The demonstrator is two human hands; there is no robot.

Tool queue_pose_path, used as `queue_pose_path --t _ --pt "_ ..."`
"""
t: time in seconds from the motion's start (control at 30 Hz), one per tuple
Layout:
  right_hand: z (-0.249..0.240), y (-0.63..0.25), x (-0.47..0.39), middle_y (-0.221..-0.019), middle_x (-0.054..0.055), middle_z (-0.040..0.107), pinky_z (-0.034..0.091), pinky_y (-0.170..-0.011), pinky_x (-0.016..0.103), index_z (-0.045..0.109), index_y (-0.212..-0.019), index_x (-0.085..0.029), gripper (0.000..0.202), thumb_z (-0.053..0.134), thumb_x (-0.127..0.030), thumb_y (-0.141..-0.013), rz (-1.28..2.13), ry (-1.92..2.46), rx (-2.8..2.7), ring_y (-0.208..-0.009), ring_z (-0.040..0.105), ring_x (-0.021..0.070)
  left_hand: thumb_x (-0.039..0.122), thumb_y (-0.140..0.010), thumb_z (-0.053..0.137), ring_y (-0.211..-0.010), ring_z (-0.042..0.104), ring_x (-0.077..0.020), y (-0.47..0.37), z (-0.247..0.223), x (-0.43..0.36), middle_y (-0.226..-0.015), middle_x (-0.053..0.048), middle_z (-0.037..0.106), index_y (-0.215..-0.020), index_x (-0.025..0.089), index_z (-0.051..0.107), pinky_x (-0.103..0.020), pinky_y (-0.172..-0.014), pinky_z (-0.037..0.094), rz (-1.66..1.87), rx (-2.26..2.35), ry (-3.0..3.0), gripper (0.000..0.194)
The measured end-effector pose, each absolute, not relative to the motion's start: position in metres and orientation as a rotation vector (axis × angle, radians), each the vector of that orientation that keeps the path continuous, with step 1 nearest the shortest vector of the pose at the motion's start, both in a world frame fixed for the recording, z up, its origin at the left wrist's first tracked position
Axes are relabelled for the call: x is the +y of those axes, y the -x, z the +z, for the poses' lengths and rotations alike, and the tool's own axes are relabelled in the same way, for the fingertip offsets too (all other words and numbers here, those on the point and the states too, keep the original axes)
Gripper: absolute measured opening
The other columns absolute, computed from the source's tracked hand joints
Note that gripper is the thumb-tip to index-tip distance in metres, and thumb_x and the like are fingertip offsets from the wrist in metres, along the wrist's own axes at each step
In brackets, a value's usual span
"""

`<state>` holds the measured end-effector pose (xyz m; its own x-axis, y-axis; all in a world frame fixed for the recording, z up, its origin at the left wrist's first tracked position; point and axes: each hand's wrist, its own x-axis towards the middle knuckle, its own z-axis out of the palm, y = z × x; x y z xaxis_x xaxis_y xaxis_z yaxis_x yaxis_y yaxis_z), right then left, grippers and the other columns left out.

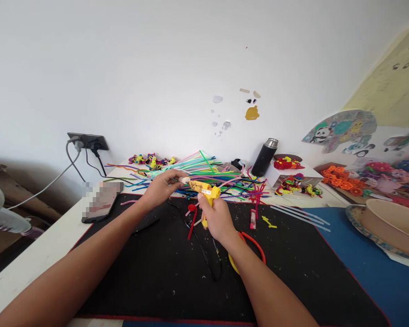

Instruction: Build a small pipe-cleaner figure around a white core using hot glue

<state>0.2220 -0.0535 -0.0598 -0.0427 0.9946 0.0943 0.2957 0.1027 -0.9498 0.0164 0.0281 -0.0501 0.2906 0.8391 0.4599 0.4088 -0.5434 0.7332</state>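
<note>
My right hand [218, 217] is wrapped round the handle of a yellow glue gun [209, 193], which points left. The gun's front end is stained dark. In my left hand [163, 187], thumb and fingers pinch a small whitish piece [184, 180] right at the gun's nozzle; its kind is too small to tell. Whether nozzle and piece touch I cannot make out. Below the gun, a red pipe cleaner [192, 222] with a coiled top lies on the black mat [177, 272]. A red and yellow loop [259, 247] is partly hidden by my right forearm.
Many colourful pipe cleaners [197, 163] are heaped along the wall. A black flask [265, 158] stands behind them, beside a white box [296, 175]. Clear glue sticks [303, 215] lie at right, near a bowl [395, 222]. A phone [104, 202] rests at left, below a socket [88, 141].
</note>
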Motion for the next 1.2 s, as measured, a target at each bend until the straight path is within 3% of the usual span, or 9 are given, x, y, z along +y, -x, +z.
queue_pose_path --t 0.23,0.63,1.2 --pt "-0.0618 -0.2224 -0.0525 -0.038 -0.001 0.047 0.036 -0.046 0.027 0.046 -0.054 -0.023 0.058 0.045 -0.062 -0.097 0.967 1.345 -1.529 -0.039 0.049 0.0149 0.047 -0.088 0.068 -0.101 0.069 -0.0262 -0.0169 -0.0505 0.0288 -0.108 -0.007 0.075 -0.103 0.023 0.074 -0.039 -0.089 0.058 1.174 1.102 -2.081 0.029" --pt "-0.0612 -0.2225 -0.0529 -0.039 -0.001 0.046 0.036 -0.046 0.027 0.046 -0.053 -0.023 0.059 0.045 -0.063 -0.096 0.960 1.341 -1.528 -0.039 0.048 0.0146 0.056 -0.085 0.071 -0.099 0.069 -0.0254 -0.0156 -0.0500 0.0293 -0.108 -0.007 0.076 -0.102 0.021 0.075 -0.038 -0.090 0.057 1.196 1.094 -2.011 0.039" --pt "-0.0594 -0.2243 -0.0519 -0.036 -0.001 0.046 0.038 -0.044 0.026 0.046 -0.052 -0.024 0.058 0.047 -0.062 -0.095 1.005 1.357 -1.480 -0.036 0.048 0.0147 0.054 -0.083 0.075 -0.099 0.070 -0.0255 -0.0127 -0.0506 0.0310 -0.109 -0.007 0.075 -0.106 0.021 0.073 -0.040 -0.092 0.057 1.160 1.036 -1.935 0.040"
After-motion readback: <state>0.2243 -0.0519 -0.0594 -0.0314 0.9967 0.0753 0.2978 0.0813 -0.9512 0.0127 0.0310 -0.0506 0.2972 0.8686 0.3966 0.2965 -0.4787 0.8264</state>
